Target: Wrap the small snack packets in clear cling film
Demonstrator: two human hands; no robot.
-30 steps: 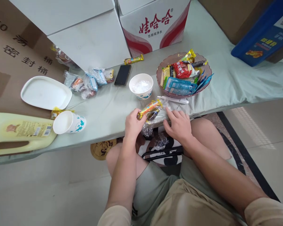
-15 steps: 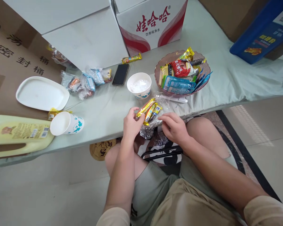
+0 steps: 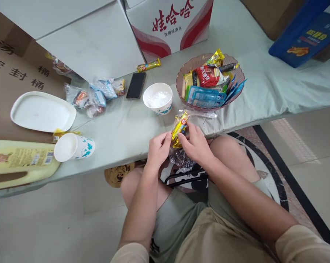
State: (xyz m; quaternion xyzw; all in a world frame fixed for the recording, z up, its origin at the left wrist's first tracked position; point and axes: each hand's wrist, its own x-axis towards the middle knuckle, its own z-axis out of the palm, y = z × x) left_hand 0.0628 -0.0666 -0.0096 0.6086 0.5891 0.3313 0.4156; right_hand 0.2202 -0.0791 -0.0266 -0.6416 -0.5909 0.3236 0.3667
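Several yellow-wrapped snack sticks (image 3: 179, 128) are bunched together at the table's front edge. My right hand (image 3: 195, 144) is closed around them from the right, thumb in front. On their left side my left hand (image 3: 158, 149) has thumb and forefinger pinched together at the edge of a clear plastic bag (image 3: 181, 160). The bag's crumpled lower part hangs over the edge above my lap. Just behind the sticks lie more clear wrap and a white plastic utensil (image 3: 205, 114). My fingers partly hide the sticks' lower ends.
Behind my hands stand a paper bowl (image 3: 159, 110) and a pink glass bowl (image 3: 181, 95) of packaged snacks. Farther left are a phone (image 3: 136, 86), bagged snacks (image 3: 99, 95), a white tray (image 3: 44, 111), a tipped paper cup (image 3: 85, 146) and a yellow jug (image 3: 22, 155). Boxes (image 3: 173, 33) line the back.
My right hand has moved left from the bag's edge onto the snack sticks. My left hand has let go of the sticks and shifted to their left side. The sticks are bunched closer together.
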